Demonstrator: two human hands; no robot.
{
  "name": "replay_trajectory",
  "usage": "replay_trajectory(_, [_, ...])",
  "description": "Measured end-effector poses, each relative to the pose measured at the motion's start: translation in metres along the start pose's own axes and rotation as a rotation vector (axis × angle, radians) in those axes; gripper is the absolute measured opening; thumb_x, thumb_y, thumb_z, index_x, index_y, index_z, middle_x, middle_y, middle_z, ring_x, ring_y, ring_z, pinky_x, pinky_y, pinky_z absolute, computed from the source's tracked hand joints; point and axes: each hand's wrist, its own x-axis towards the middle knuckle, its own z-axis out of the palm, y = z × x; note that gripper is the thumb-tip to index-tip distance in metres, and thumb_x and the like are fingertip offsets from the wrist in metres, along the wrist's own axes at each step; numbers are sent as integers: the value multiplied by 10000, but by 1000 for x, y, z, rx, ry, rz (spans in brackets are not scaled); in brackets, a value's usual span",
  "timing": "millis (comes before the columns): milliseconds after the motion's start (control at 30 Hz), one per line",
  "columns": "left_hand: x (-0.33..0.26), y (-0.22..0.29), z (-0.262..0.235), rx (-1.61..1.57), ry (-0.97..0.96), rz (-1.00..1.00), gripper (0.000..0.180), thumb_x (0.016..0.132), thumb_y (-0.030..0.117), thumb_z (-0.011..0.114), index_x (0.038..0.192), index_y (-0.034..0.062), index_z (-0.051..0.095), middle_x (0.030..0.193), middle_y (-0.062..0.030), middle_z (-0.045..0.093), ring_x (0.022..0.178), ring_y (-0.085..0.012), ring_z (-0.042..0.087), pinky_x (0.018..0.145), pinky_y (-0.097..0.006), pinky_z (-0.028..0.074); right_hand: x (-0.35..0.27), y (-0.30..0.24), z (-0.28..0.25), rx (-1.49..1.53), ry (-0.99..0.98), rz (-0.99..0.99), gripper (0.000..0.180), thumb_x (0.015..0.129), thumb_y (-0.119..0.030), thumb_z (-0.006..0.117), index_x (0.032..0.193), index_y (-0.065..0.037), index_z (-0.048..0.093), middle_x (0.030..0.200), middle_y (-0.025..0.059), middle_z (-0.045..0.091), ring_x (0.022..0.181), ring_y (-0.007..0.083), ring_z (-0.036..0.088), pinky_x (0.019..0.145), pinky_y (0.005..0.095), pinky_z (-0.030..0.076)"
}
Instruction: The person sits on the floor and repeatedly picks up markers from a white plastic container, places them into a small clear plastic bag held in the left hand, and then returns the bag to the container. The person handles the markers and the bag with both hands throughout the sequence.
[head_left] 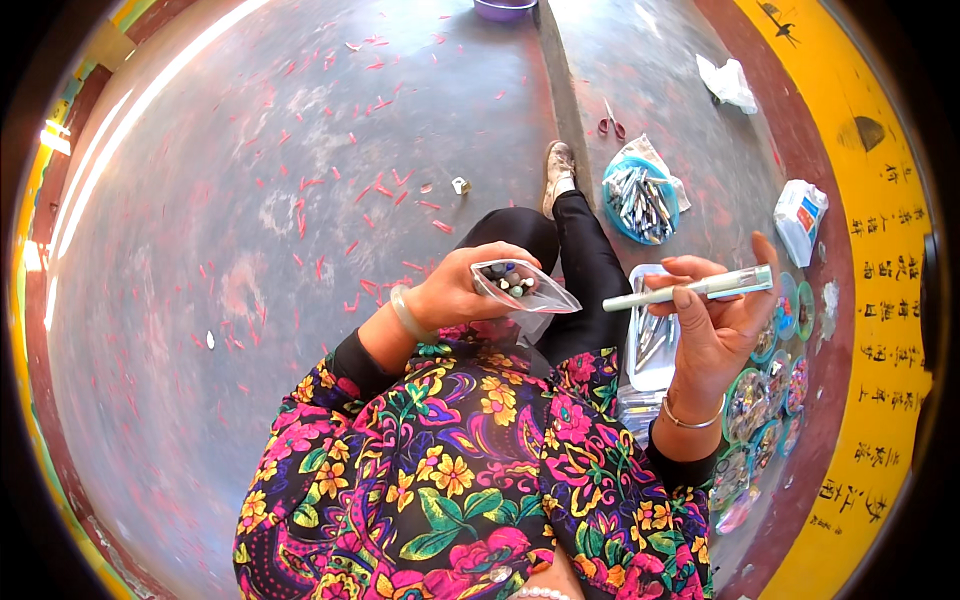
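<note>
My left hand (pixel 470 285) is closed around a clear plastic bag (pixel 545 293), its mouth gaping toward the right. Inside the bag show the ends of several pens (pixel 510 280), some pale, some dark. To the right, my right hand (pixel 715 315) pinches a pale, whitish-green pen (pixel 690 289) between thumb and fingers. The pen lies almost level, one end pointing at the bag and apart from it. Below that hand sits a white tray (pixel 640 375) with more pens in it, partly hidden by the hand.
A blue basket (pixel 612 222) full of pens stands beyond the tray, near red-handled scissors (pixel 612 125). Several round containers of small colourful pieces (pixel 748 405) crowd the right side. A white package (pixel 800 220) lies by the yellow wall (pixel 880 300). Red scraps (pixel 300 215) litter the floor.
</note>
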Motion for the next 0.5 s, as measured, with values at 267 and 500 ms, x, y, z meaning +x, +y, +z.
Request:
replay_trajectory(267, [1, 4, 5, 7, 15, -34, 405, 768, 28, 682, 1149, 9, 543, 1002, -28, 618, 905, -79, 559, 804, -243, 455, -8, 18, 24, 91, -197, -157, 398, 953, -116, 442, 1284, 16, 265, 935, 206, 597, 821, 260, 652, 705, 308, 547])
replay_trajectory(500, [-1, -3, 5, -75, 14, -97, 429, 763, 50, 710, 1151, -4, 537, 1047, -61, 616, 941, -109, 571, 822, -265, 469, -13, 29, 30, -89, -252, -88, 276, 944, -118, 490, 1159, 55, 483, 918, 132, 614, 837, 176, 639, 715, 260, 519])
